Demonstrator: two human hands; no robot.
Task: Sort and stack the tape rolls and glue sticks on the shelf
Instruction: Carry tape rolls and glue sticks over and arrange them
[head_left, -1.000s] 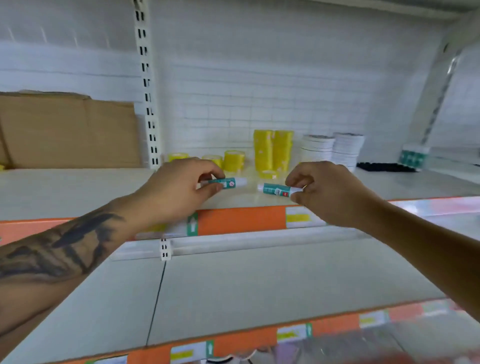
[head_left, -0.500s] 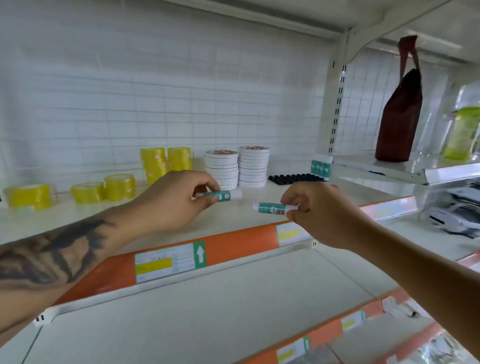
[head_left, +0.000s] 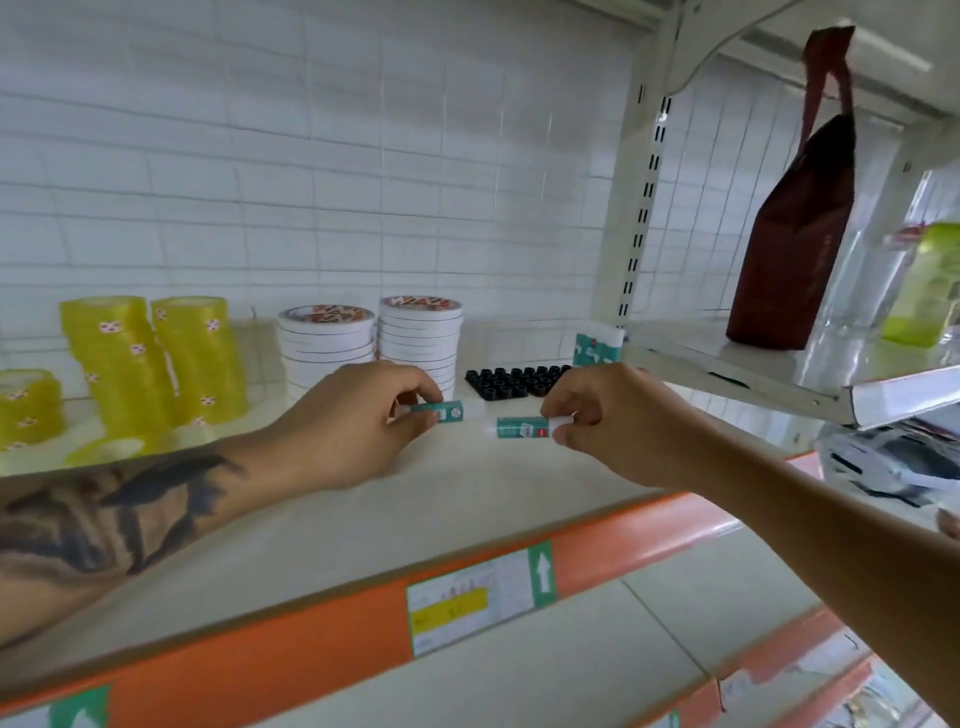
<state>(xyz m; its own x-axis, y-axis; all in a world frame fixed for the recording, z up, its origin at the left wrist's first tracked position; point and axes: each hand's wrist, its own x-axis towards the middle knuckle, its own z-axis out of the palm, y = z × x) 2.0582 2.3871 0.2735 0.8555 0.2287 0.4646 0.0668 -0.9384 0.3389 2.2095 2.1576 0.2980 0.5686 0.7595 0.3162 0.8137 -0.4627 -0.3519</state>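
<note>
My left hand (head_left: 358, 415) pinches a teal-and-white glue stick (head_left: 449, 411) held sideways over the white shelf (head_left: 322, 525). My right hand (head_left: 618, 421) pinches a second glue stick (head_left: 519, 427), also lying sideways, its tip close to the first one. Behind the hands stand two stacks of white tape rolls (head_left: 327, 343) (head_left: 421, 332). Two tall stacks of yellow tape rolls (head_left: 119, 364) (head_left: 200, 358) stand to the left, with a shorter yellow stack (head_left: 28, 408) at the far left. A black tray with round holes (head_left: 514, 382) lies at the back, and a teal-and-white pack (head_left: 597, 345) stands beside it.
A slotted upright post (head_left: 639, 208) bounds the shelf on the right. The neighbouring shelf holds a dark red bag (head_left: 795, 228) and a green-lidded clear container (head_left: 924, 286). An orange price rail (head_left: 311, 639) runs along the front edge, with a lower shelf beneath.
The view has swung right and closer to the shelf. Both hands, each still holding its glue stick, have moved right along the shelf toward the black tray.
</note>
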